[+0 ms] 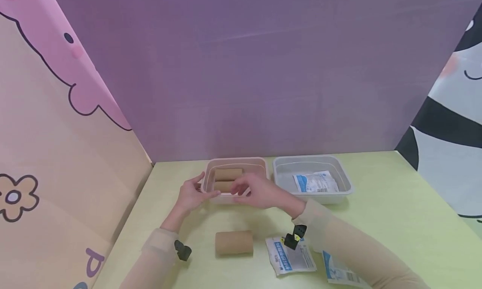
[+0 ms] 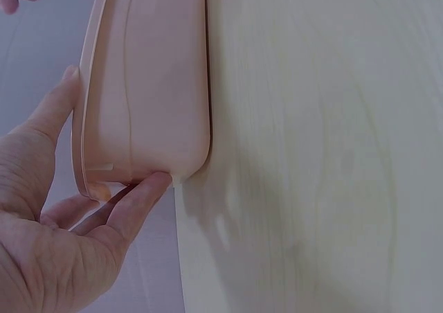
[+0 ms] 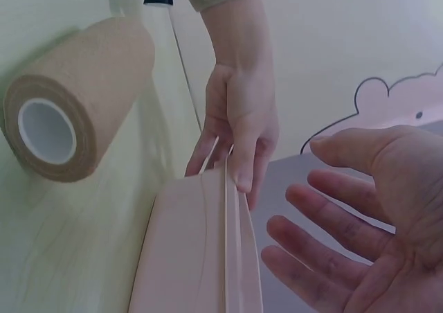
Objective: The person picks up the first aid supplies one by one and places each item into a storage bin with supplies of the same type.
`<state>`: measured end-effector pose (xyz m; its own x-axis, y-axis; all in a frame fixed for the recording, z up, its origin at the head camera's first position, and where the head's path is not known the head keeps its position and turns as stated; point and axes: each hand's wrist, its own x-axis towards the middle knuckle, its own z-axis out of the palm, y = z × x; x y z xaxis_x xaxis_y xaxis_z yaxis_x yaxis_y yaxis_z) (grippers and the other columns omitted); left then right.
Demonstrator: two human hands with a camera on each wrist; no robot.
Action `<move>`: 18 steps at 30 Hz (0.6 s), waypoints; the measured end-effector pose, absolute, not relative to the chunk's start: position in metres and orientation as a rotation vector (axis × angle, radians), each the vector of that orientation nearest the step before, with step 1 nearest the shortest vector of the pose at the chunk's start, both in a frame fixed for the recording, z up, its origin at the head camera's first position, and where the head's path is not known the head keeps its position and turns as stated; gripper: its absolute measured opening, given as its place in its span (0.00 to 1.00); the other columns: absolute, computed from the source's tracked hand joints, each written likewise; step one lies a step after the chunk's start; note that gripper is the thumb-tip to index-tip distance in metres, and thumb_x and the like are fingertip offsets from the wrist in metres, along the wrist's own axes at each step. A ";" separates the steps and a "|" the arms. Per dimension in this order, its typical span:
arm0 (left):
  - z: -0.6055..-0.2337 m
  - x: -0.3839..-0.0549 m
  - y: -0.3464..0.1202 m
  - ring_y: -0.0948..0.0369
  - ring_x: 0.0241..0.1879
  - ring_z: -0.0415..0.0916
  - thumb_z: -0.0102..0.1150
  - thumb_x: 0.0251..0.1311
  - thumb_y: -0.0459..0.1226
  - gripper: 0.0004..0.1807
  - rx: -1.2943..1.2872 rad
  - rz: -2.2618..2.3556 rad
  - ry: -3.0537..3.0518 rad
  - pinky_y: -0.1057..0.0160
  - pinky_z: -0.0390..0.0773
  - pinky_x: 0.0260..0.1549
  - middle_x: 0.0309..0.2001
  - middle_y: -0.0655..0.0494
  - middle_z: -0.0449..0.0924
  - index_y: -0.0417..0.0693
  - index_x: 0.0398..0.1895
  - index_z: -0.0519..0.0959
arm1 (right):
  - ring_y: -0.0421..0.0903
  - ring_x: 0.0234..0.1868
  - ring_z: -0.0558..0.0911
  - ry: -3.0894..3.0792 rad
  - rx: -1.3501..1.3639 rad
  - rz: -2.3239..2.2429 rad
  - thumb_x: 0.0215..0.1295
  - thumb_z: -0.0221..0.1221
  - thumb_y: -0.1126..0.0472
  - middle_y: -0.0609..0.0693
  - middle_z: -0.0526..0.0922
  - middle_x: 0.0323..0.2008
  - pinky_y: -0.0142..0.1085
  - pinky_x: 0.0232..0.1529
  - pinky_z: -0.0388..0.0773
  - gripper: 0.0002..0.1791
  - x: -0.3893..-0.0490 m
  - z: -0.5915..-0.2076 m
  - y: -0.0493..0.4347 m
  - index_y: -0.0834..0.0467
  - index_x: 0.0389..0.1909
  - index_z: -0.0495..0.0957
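My left hand (image 1: pixel 191 196) holds the left end of a pink plastic tray (image 2: pixel 163 84), thumb along the rim and fingers against the end wall. Inside the tray lie two tan rolls of bandage, a rear roll (image 1: pixel 228 174) and a front roll (image 1: pixel 224 187), the latter partly covered by my right hand (image 1: pixel 259 191). That hand hovers over the tray's front edge, fingers loosely bent and apart, with nothing in it in the right wrist view. Another bandage roll (image 3: pixel 104 84), with a white core, lies on the table in front of the tray.
To the right stands a white tray (image 1: pixel 284 178) holding a blue-and-white packet (image 1: pixel 316 182). Two more packets lie on the table near me: one packet (image 1: pixel 291 257) below my right wrist, another packet (image 1: pixel 339 273) partly under my forearm. A purple wall (image 1: pixel 241 92) rises behind the trays.
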<state>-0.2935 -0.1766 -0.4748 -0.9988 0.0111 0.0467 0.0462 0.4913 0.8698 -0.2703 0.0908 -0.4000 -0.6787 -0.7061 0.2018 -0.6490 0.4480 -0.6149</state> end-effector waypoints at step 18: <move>-0.475 -0.294 -0.177 0.44 0.54 0.89 0.85 0.52 0.45 0.55 -0.067 -1.566 -2.678 0.60 0.88 0.41 0.57 0.30 0.86 0.39 0.80 0.65 | 0.47 0.55 0.89 2.668 -1.321 -0.730 0.67 0.72 0.54 0.48 0.91 0.55 0.41 0.58 0.85 0.22 -0.238 -0.407 0.088 0.57 0.59 0.86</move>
<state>-0.2941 -0.1768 -0.4754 -0.9983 0.0176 0.0551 0.0567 0.4901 0.8698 -0.2375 0.0881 -0.4073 -0.6264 -0.7671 0.1387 -0.7308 0.5159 -0.4470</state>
